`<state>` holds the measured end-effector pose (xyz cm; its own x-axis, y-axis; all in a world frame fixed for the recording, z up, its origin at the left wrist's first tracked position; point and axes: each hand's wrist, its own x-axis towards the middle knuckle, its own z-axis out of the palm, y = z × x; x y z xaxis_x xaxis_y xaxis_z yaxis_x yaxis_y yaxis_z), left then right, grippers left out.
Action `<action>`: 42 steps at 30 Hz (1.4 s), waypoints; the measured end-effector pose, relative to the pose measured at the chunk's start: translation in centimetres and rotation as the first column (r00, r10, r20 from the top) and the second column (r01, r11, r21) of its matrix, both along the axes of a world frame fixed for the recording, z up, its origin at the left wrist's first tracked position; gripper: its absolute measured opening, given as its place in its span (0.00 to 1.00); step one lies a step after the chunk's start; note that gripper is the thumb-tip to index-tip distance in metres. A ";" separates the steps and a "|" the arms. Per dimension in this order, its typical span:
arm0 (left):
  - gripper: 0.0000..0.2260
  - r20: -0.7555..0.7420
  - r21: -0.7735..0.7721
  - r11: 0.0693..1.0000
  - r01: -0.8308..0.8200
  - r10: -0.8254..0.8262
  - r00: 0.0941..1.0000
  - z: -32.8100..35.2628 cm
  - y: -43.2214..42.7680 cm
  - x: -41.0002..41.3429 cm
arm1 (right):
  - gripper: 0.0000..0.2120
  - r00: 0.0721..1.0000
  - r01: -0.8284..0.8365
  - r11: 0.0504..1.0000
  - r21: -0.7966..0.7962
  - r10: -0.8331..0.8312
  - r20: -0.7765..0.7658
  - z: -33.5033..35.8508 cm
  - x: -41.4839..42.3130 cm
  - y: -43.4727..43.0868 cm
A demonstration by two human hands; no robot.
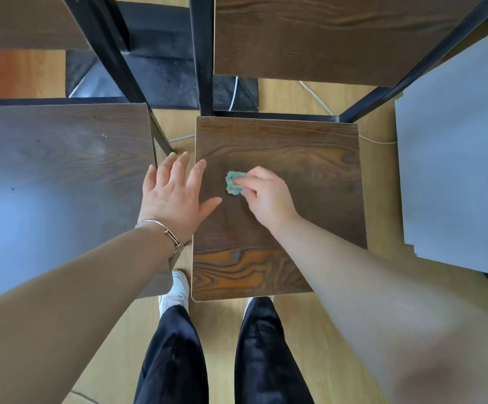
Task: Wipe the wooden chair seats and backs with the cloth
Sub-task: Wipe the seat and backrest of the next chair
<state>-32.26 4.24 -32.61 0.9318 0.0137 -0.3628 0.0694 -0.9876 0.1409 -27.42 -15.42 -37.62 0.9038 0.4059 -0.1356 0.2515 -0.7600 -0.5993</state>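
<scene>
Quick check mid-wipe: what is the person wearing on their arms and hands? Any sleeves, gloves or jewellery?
No gloves and no sleeves are in view on either arm. The left hand has a thin silver bracelet at the wrist, with a darker section on part of it. The right hand shows no ring, watch or bracelet.

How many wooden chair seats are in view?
2: the centre seat under the cloth, and the left seat beside it. The grey surface at right, washed out by glare, may be a third; cannot tell.
</scene>
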 end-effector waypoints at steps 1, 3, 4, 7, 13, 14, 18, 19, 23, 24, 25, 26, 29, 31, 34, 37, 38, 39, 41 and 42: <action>0.34 -0.005 0.003 1.000 0.010 -0.010 1.000 0.0 -0.2 -0.3 | 0.12 1.000 -0.029 0.999 0.012 0.029 0.006 -0.2 -1.9 -0.2; 0.34 -0.020 0.009 1.000 0.026 -0.026 0.999 -0.1 -0.4 -0.9 | 0.12 0.994 -0.111 0.994 0.011 0.110 0.013 -0.3 -5.8 -0.8; 0.34 -0.027 0.010 0.999 0.031 -0.030 0.999 -0.1 -0.6 -1.1 | 0.13 0.987 -0.158 0.987 0.004 0.158 0.020 -0.3 -7.7 -1.3; 0.33 -0.046 0.016 0.999 0.030 -0.029 0.999 0.0 -1.2 -1.6 | 0.13 0.971 -0.239 0.971 -0.005 0.239 -0.008 -0.4 -12.0 -3.0; 0.33 -0.026 0.031 0.999 0.028 -0.027 0.999 1.0 -3.3 -1.2 | 0.15 0.982 -0.141 0.989 0.042 0.145 -0.122 1.1 -12.6 -4.3; 0.33 -0.023 0.034 0.999 0.020 -0.019 1.000 1.2 -3.7 -0.9 | 0.14 0.994 -0.046 0.996 0.074 0.053 -0.097 1.6 -11.5 -5.2; 0.32 -0.040 0.033 0.999 -0.012 0.014 0.999 1.0 -6.5 0.6 | 0.14 0.950 0.304 0.949 0.086 -0.308 0.043 2.7 -3.3 -11.7; 0.32 -0.039 0.027 1.000 -0.012 0.013 0.999 0.8 -7.5 1.1 | 0.14 0.932 0.356 0.933 0.058 -0.359 0.059 2.7 -0.9 -13.6; 0.31 -0.022 -0.005 1.000 0.008 -0.008 1.000 0.2 -11.3 3.0 | 0.12 0.888 0.460 0.887 -0.024 -0.460 0.008 2.3 5.9 -18.3; 0.31 -0.019 -0.009 1.000 0.017 -0.018 1.000 0.0 -12.0 3.5 | 0.12 0.871 0.490 0.871 -0.028 -0.491 -0.031 1.9 6.8 -18.6; 0.31 -0.011 -0.010 0.999 0.031 -0.031 0.999 -0.1 -12.5 3.8 | 0.11 0.853 0.517 0.855 -0.029 -0.518 -0.071 1.6 7.2 -18.6; 0.31 -0.002 -0.010 0.999 0.044 -0.044 0.999 -0.1 -12.7 4.0 | 0.10 0.840 0.534 0.845 -0.035 -0.534 -0.096 1.3 7.2 -18.4; 0.31 -0.015 -0.020 0.998 0.058 -0.058 0.998 -0.2 -12.8 4.1 | 0.13 0.827 0.551 0.833 -0.050 -0.554 -0.096 1.1 5.9 -17.4; 0.31 -0.040 -0.017 0.998 0.056 -0.056 0.998 -0.2 -12.4 3.9 | 0.14 0.823 0.555 0.831 -0.034 -0.554 -0.121 1.3 4.6 -16.5; 0.31 -0.042 -0.020 0.998 0.052 -0.053 0.998 0.3 -11.2 3.3 | 0.14 0.875 0.468 0.883 -0.039 -0.469 -0.115 1.5 1.7 -14.1; 0.30 -0.038 -0.012 1.000 0.027 -0.028 0.999 0.8 -9.0 2.4 | 0.14 0.931 0.356 0.934 -0.010 -0.356 -0.085 1.4 -1.9 -10.6; 0.30 -0.038 -0.007 1.000 0.018 -0.019 0.999 0.9 -8.2 2.0 | 0.14 0.942 0.328 0.945 0.002 -0.327 -0.078 1.4 -3.1 -9.3; 0.30 -0.040 -0.003 1.000 0.012 -0.012 0.999 1.0 -7.4 1.6 | 0.14 0.952 0.295 0.955 0.006 -0.294 -0.081 1.4 -4.3 -8.2; 0.30 -0.052 0.003 1.000 0.009 -0.009 0.999 1.0 -5.9 0.6 | 0.14 0.976 0.189 0.982 -0.021 -0.190 -0.106 1.3 -6.8 -5.9; 0.30 -0.057 0.006 1.000 0.011 -0.010 0.998 0.8 -5.2 0.1 | 0.14 0.985 0.126 0.992 -0.033 -0.129 -0.114 1.3 -8.3 -5.0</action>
<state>-32.20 -0.94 -31.76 0.9096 0.0062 -0.4154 0.0667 -0.9891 0.1312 -35.74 -20.43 -36.35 0.9255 0.2836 -0.2509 0.0818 -0.7968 -0.5987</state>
